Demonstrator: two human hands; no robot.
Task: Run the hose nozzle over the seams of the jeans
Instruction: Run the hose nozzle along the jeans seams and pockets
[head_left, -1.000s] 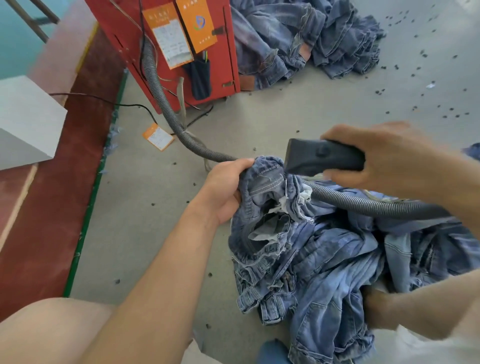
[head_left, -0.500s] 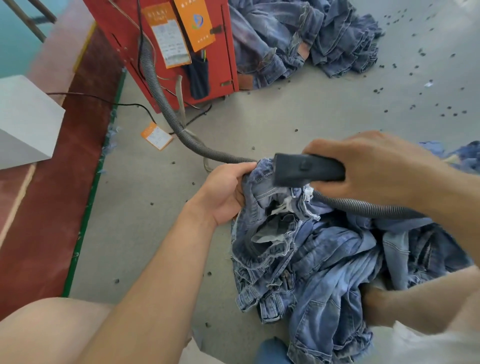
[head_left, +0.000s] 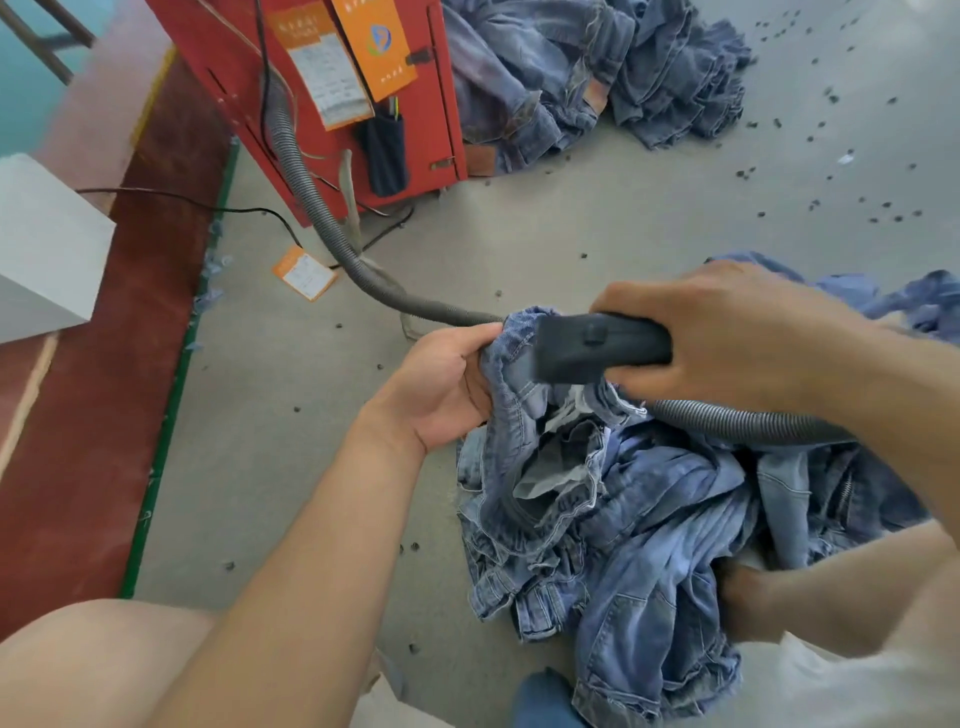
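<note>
The hands are working close together over the bundle: the left hand (head_left: 441, 387) is gripping a bunched fold of the jeans (head_left: 613, 499), fingers curled into the denim and lifting its gathered edge, while the right hand (head_left: 727, 338) is wrapping round the handle of the black hose nozzle (head_left: 597, 349). Compared with a second ago, the nozzle is sitting lower and further toward the left hand; its blunt front end, which was hanging clear above the cloth, is now meeting the raised fold just beside the left hand's fingertips. The left hand is holding much the same bunch as before, so it looks as though the seam there is being offered up and the nozzle is arriving on it, which suggests a pass along this stretch of seam is just beginning rather than ending. The grey ribbed hose (head_left: 322, 218) is trailing from the red machine (head_left: 415, 145) across the floor (head_left: 571, 234), passing behind the fold and coming out again under the right wrist. The jeans are lying heaped on the floor in front of the person, partly over their lap, with much of the bundle not yet under the nozzle. A second heap of denim (head_left: 597, 67) is lying by the machine, well apart.
</note>
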